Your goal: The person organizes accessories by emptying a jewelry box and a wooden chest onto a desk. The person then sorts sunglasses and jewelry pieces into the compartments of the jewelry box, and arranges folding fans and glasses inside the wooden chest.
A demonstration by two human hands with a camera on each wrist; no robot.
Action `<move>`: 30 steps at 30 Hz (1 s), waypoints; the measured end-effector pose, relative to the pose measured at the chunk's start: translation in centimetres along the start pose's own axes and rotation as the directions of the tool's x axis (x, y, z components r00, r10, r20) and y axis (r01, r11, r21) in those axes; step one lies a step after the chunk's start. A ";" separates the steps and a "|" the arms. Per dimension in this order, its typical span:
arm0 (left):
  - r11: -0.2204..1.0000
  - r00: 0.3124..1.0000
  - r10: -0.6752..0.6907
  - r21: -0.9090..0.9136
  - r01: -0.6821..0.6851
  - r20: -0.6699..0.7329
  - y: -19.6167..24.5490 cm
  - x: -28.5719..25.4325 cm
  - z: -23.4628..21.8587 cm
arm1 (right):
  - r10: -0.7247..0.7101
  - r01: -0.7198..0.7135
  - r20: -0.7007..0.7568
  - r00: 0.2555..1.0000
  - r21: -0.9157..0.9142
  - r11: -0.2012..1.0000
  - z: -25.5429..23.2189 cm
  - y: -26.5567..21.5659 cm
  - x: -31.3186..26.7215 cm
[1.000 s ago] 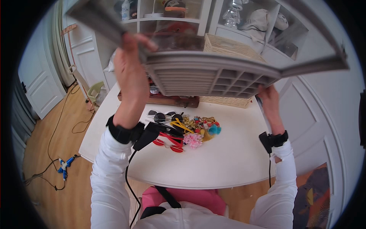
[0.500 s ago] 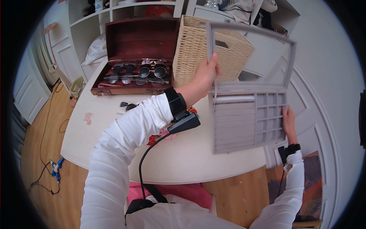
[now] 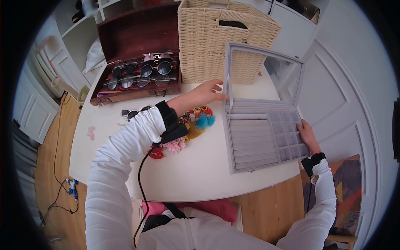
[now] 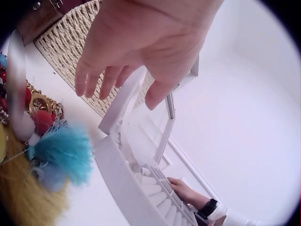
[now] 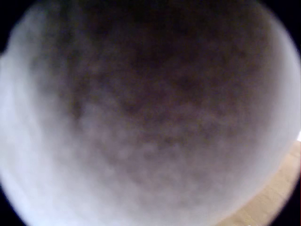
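Observation:
A grey jewelry box (image 3: 253, 143), with ring rolls on its left and small square compartments on its right, lies at the table's right side. Its lid (image 3: 262, 49), framed around a clear pane, stands raised at the back. Beside the lid's left edge is my left hand (image 3: 200, 93), fingers spread and loosely bent; the left wrist view shows nothing in its palm. My right hand (image 3: 309, 135) grips the box's right edge, fingertips over the rim. Left of the box lies a pile of jewelry with a turquoise tassel (image 3: 205, 120) and a pink flower (image 3: 175, 145).
Behind the pile stands an open wooden case (image 3: 137, 95) holding several sunglasses. A woven basket (image 3: 204, 46) stands behind the box. More sunglasses (image 3: 132, 113) lie partly behind my left arm on the white table (image 3: 187, 179). Dark blur fills most of the right wrist view.
The jewelry box has come down from raised in both hands, over to the table's right side. My left hand has let go of the lid's edge; my right hand keeps its hold.

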State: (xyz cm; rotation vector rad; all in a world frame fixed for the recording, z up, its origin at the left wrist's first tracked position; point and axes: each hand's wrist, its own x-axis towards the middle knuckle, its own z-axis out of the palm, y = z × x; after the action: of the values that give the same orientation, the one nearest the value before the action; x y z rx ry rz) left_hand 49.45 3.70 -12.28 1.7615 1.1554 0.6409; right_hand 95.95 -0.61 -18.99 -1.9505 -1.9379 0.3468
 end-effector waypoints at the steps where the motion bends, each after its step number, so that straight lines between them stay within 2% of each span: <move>1: 0.993 1.000 -0.012 0.115 0.012 -0.003 -0.6 -0.2 0.4 | -0.016 0.016 -0.009 1.000 -0.021 1.000 0.1 0.0 -0.1; 2: 0.950 0.998 -0.035 0.312 0.020 0.043 -0.2 -0.8 0.7 | -0.010 0.010 0.000 1.000 -0.025 1.000 0.2 0.0 -0.2; 3: 0.952 0.998 -0.039 0.305 0.023 0.046 -0.1 -1.5 1.3 | -0.021 0.021 -0.011 1.000 0.011 1.000 0.2 0.0 -0.2; 5: 0.722 0.988 -0.065 0.690 -0.051 0.141 -0.1 -2.7 2.5 | -0.031 0.032 -0.023 0.999 0.045 0.998 0.0 -0.4 0.2; 7: 0.721 0.976 -0.101 0.691 -0.061 0.191 -0.2 -3.1 2.8 | 0.069 -0.123 0.205 0.976 0.264 0.957 -0.8 -0.8 0.3; 8: 0.637 0.973 -0.111 0.766 -0.086 0.202 0.2 -3.6 2.8 | 0.069 -0.123 0.207 0.976 0.260 0.958 -0.8 -1.0 0.2; 9: 0.547 0.971 -0.125 0.830 -0.105 0.205 0.3 -4.1 2.9 | 0.064 -0.134 0.183 0.981 0.402 0.906 -0.9 -1.2 0.4; 10: 0.553 0.973 -0.127 0.828 -0.094 0.195 -0.1 -4.2 3.1 | 0.058 -0.135 0.159 0.986 0.534 0.834 -0.9 -1.6 0.8; 11: 0.545 0.981 -0.060 0.829 -0.122 0.184 -0.5 -4.5 2.9 | 0.030 -0.115 0.166 0.986 0.529 0.841 -1.1 -2.4 1.6; 12: 0.529 0.982 0.007 0.832 -0.164 0.189 -0.8 -4.6 2.9 | 0.053 -0.155 0.194 0.980 0.561 0.813 -1.4 -2.7 1.2; 13: 0.528 0.984 0.006 0.835 -0.156 0.180 -1.1 -4.8 2.8 | 0.076 -0.196 0.222 0.972 0.591 0.782 -1.8 -2.9 0.9; 14: 0.560 0.983 0.007 0.813 -0.157 0.185 -1.2 -5.0 2.7 | 0.068 -0.190 0.222 0.973 0.593 0.783 -2.5 -3.6 0.5; 16: 0.597 0.982 0.011 0.786 -0.158 0.189 -1.4 -5.5 2.9 | 0.195 -0.348 0.362 0.912 0.425 0.835 -4.3 -4.8 -0.2; 18: 0.508 0.976 0.089 0.834 -0.216 0.199 -1.7 -6.4 2.7 | 0.159 -0.349 0.387 0.908 0.491 0.798 -5.4 -4.0 0.8; 19: 0.511 0.975 0.088 0.831 -0.221 0.206 -1.8 -6.7 2.6 | 0.123 -0.354 0.408 0.905 0.557 0.752 -5.9 -3.7 1.3; 21: 0.453 0.973 0.059 0.862 -0.225 0.223 -1.6 -7.5 2.5 | 0.142 -0.344 0.371 0.918 0.564 0.751 -5.8 -4.9 2.1; 23: 0.429 0.971 0.089 0.871 -0.240 0.223 -1.5 -8.5 2.4 | 0.139 -0.353 0.372 0.918 0.604 0.715 -4.5 -5.3 3.5; 24: 0.383 0.974 0.074 0.896 -0.226 0.214 -1.2 -9.2 2.4 | 0.132 -0.369 0.382 0.915 0.655 0.660 -3.1 -4.4 4.6; 26: 0.300 0.982 0.072 0.935 -0.188 0.174 -1.2 -10.3 2.1 | 0.098 -0.343 0.370 0.924 0.685 0.643 -1.5 -3.9 6.1; 27: 0.298 0.985 0.066 0.939 -0.173 0.161 -1.4 -10.7 1.9 | 0.083 -0.333 0.365 0.927 0.702 0.630 -0.9 -4.1 6.4; 28: 0.300 0.985 0.056 0.939 -0.171 0.162 -1.7 -11.1 1.7 | 0.163 -0.344 0.309 0.937 0.728 0.593 -0.6 -4.1 6.5; 30: 0.308 0.986 0.049 0.937 -0.166 0.159 -2.1 -11.6 1.5 | 0.186 -0.357 0.309 0.933 0.715 0.602 -0.5 -4.2 6.8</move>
State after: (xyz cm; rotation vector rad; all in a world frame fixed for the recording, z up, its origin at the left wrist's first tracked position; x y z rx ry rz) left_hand 44.77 -7.06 -14.22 2.8619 1.4853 -0.2249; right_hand 92.55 6.07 -16.25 -1.6208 -1.2152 1.2754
